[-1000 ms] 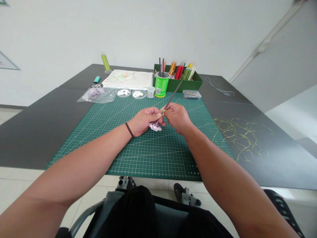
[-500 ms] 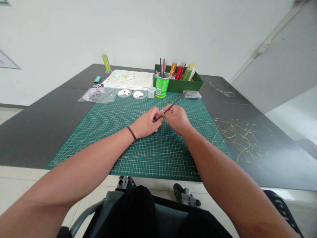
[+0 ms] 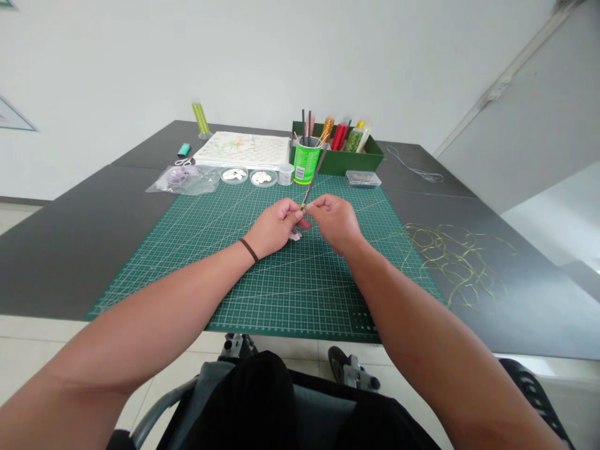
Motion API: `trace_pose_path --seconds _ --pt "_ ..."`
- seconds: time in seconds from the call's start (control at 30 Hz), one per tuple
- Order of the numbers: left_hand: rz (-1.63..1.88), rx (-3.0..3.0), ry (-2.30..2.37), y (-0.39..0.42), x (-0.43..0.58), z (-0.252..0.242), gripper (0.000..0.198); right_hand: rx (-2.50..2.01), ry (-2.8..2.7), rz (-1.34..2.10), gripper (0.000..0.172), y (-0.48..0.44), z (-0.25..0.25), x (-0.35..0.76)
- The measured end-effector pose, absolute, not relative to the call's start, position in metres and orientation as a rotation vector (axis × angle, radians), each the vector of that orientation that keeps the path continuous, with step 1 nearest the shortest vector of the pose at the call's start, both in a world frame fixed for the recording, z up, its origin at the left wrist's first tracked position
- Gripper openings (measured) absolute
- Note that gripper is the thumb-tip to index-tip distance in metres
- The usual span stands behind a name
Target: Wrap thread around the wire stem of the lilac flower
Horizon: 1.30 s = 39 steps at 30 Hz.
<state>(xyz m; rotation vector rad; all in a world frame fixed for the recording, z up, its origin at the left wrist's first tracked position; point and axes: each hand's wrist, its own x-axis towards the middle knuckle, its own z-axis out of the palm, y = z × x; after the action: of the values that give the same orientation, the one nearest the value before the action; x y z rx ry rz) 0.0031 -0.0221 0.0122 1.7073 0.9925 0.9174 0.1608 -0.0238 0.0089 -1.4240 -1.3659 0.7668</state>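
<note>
Over the cutting mat (image 3: pixel 262 294), my left hand (image 3: pixel 276 228) pinches a thin dark stick (image 3: pixel 317 172) near its lower end. The stick leans slightly right, its upper end in front of the green can. A small yellow-green thread winding (image 3: pixel 304 205) shows on it just above the left fingertips. A pale, whitish-pink piece (image 3: pixel 295 235) peeks out beneath my left hand; its join to the stick is hidden. My right hand (image 3: pixel 336 219) is closed in a pinch right beside the winding, on what looks like the thread's end. The thread between those fingertips is barely visible.
Loose yellow-green thread (image 3: pixel 454 262) lies tangled at right. Behind the hands stand a green can (image 3: pixel 305 165) with sticks, a green box (image 3: pixel 349 164) of coloured tubes, and dishes of white pieces (image 3: pixel 263 179). A plastic bag (image 3: pixel 185 180) and scissors (image 3: pixel 184 162) lie left.
The stick has swung from a strong rightward slant to nearly upright. My right hand has moved off the stick's shaft to pinch beside the winding. More of the pale piece shows below my left hand.
</note>
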Motion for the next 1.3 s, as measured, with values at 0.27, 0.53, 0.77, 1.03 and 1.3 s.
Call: trace_pose_path --seconds 0.27,0.53,0.77,1.03,1.3 --pt "1.053 1.519 0.929 -0.012 0.005 0.005 0.012 -1.326 -1.323 0.725 0.014 -0.024 0.011 0.162" --pt "1.123 1.457 0.987 -0.011 0.004 0.007 0.009 -1.254 -1.445 0.639 0.013 -0.037 0.020 0.156" --pt "1.134 1.435 1.015 -0.013 0.004 0.010 0.009 -1.280 -1.607 0.407 0.013 -0.044 0.022 0.156" --pt "1.142 1.334 0.971 -0.011 0.005 0.008 0.011 -1.319 -1.569 0.445 0.014 -0.042 0.022 0.157" --pt "1.145 1.224 0.870 -0.011 0.005 0.008 0.013 -1.335 -1.493 0.543 0.017 -0.039 0.023 0.159"
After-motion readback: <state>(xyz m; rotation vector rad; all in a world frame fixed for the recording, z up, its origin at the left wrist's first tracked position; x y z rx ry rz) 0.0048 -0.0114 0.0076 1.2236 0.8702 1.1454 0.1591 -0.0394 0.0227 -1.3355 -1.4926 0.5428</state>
